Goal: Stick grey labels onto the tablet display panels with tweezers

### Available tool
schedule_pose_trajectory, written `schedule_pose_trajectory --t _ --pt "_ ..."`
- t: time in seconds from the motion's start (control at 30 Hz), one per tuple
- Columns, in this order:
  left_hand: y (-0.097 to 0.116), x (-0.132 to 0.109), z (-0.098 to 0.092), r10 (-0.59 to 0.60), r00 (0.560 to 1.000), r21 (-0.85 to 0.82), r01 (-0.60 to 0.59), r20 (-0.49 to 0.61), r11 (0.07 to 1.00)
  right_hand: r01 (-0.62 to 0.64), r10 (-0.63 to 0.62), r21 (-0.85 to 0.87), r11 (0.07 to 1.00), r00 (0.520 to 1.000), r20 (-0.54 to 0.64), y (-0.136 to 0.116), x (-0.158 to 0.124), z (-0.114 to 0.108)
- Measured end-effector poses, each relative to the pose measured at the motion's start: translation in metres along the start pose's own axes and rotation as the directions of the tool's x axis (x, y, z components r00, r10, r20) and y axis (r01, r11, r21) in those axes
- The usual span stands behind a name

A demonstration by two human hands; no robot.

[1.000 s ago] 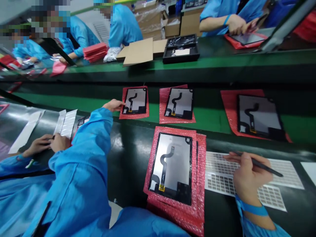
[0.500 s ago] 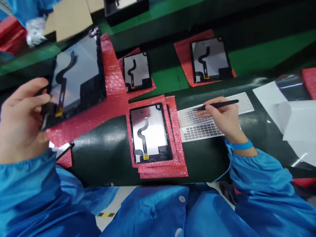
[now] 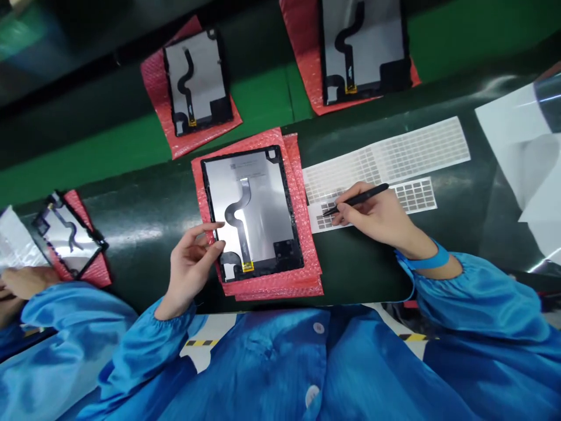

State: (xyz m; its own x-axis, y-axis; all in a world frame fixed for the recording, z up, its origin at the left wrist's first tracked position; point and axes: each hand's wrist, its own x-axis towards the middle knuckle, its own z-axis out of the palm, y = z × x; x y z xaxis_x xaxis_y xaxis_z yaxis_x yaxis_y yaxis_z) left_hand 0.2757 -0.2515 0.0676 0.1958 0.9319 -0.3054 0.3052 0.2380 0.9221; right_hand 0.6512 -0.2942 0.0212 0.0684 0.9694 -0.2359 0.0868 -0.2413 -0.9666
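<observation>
A display panel [image 3: 258,199] with a black flex cable lies back-up on a stack of red bubble wrap [image 3: 307,257] on the dark bench in front of me. My left hand [image 3: 188,269] rests at its left edge, fingers loosely apart, thumb and forefinger touching the frame. My right hand [image 3: 379,219] grips a thin black pen-like tool [image 3: 359,199]. The tool's tip touches a white sheet of small grey labels [image 3: 416,196] just right of the panel. A second, longer label sheet [image 3: 394,155] lies behind it.
Two more panels on red wrap, one on the left [image 3: 197,82] and one on the right [image 3: 362,47], sit on the green conveyor belt [image 3: 87,164] beyond. At far left a co-worker's hand [image 3: 21,280] lies by another panel [image 3: 70,234]. White sheets [image 3: 517,140] lie at right.
My left hand has let go of the panel on red wrap it held up at the left and come to the middle panel's edge. My right hand brought the tool tip to the nearer label sheet.
</observation>
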Motion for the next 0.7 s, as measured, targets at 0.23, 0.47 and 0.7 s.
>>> schedule_pose_trajectory --t 0.23,0.47,0.7 --pt "0.009 0.005 -0.004 0.019 0.999 0.047 -0.021 0.025 0.999 0.022 -0.022 -0.075 0.997 1.000 0.000 -0.002 -0.001 0.000" --pt "0.011 0.002 -0.010 0.245 0.968 0.467 -0.189 -0.061 0.864 -0.040 0.042 -0.088 0.995 0.999 0.017 -0.007 -0.001 -0.002" --pt "0.028 0.014 -0.006 0.572 0.814 0.669 -0.482 0.102 0.566 -0.035 0.034 -0.064 0.997 0.999 -0.016 -0.011 0.000 -0.003"
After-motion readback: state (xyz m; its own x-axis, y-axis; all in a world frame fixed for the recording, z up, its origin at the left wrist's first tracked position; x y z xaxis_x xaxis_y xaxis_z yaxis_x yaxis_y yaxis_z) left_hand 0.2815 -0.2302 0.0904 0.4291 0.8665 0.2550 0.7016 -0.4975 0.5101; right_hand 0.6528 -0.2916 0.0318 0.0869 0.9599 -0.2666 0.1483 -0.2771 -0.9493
